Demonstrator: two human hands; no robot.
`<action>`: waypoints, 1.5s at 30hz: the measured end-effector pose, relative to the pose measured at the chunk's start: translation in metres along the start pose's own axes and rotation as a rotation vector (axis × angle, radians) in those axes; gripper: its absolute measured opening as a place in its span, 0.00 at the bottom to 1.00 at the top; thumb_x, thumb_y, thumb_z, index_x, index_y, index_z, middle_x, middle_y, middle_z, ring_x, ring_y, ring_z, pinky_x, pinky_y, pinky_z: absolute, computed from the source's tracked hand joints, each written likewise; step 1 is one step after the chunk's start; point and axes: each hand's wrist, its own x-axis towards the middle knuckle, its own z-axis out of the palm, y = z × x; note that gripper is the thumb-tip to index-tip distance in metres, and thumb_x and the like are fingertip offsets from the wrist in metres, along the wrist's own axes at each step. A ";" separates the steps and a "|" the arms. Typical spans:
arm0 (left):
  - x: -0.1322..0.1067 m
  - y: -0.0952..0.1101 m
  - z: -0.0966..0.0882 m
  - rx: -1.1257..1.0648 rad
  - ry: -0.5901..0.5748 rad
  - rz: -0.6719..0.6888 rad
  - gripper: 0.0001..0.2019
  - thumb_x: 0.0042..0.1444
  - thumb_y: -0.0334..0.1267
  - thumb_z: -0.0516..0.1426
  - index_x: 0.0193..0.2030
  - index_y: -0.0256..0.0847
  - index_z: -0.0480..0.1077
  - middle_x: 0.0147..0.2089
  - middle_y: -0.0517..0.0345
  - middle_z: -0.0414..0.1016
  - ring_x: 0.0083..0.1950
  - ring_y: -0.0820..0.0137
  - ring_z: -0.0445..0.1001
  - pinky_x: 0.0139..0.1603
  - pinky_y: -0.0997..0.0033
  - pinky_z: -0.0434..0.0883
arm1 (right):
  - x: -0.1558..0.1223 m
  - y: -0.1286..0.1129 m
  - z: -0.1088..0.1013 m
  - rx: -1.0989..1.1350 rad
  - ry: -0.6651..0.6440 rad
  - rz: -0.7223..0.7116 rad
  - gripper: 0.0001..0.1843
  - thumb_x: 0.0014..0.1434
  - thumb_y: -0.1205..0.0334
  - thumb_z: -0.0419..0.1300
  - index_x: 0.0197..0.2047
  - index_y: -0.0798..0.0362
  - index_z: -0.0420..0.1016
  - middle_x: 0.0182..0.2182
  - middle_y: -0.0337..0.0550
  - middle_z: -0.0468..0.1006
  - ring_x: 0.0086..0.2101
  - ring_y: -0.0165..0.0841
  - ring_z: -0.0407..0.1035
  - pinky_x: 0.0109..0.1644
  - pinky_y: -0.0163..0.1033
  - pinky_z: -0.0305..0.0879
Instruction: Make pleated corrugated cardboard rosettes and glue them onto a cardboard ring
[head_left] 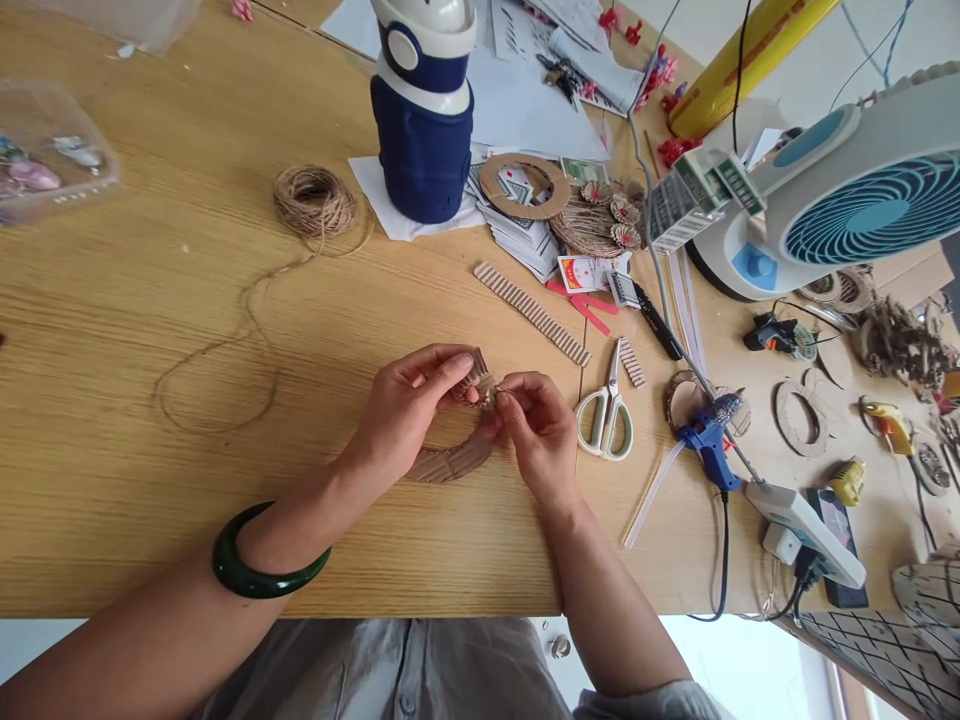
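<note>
Between my hands is a folded piece of corrugated cardboard strip [480, 372], pleated like a small fan. My left hand [420, 390] pinches its left side between thumb and fingers. From the right, my right hand [534, 425] pinches the lower edge of the same piece, its fingers bent. Beneath both hands lies a brown cardboard ring [450, 462], partly covered by them. A flat corrugated strip [531, 313] rests beyond my hands. White-handled scissors [606, 415] lie to the right of my right hand, beside a short striped cardboard piece [631, 362].
A twine ball [315, 200] trails a loose strand at left. A blue and white bottle [424, 120] stands at the back, near playing cards [521, 240]. Right are a blue glue gun [709, 440], a power strip [806, 530] and a fan [862, 190]; a cable hangs across.
</note>
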 end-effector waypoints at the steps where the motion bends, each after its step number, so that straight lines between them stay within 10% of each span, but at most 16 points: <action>1: 0.000 -0.001 -0.001 0.020 -0.007 -0.002 0.04 0.56 0.39 0.66 0.35 0.42 0.81 0.31 0.60 0.76 0.32 0.74 0.73 0.36 0.76 0.73 | 0.000 0.000 -0.001 0.016 -0.002 -0.008 0.08 0.64 0.54 0.65 0.40 0.48 0.74 0.28 0.34 0.75 0.24 0.27 0.71 0.31 0.35 0.68; 13: -0.002 0.003 -0.001 0.266 -0.086 0.067 0.07 0.56 0.41 0.65 0.33 0.40 0.77 0.30 0.61 0.77 0.30 0.74 0.72 0.34 0.74 0.71 | 0.001 0.001 -0.005 0.114 -0.018 -0.014 0.06 0.63 0.59 0.67 0.42 0.49 0.75 0.34 0.36 0.75 0.32 0.27 0.72 0.38 0.34 0.73; 30: 0.000 0.005 -0.005 0.436 -0.194 0.039 0.05 0.56 0.38 0.62 0.33 0.40 0.78 0.31 0.61 0.79 0.33 0.72 0.75 0.35 0.75 0.71 | 0.004 -0.006 -0.014 -0.377 -0.094 -0.312 0.08 0.67 0.68 0.56 0.38 0.49 0.76 0.34 0.41 0.75 0.39 0.35 0.68 0.47 0.45 0.66; 45: 0.001 0.008 -0.013 0.740 -0.293 0.031 0.06 0.53 0.37 0.59 0.32 0.41 0.78 0.30 0.62 0.79 0.32 0.72 0.74 0.32 0.74 0.68 | 0.007 -0.008 -0.023 -0.488 -0.322 -0.344 0.18 0.63 0.71 0.58 0.55 0.48 0.65 0.40 0.42 0.74 0.40 0.34 0.73 0.49 0.45 0.73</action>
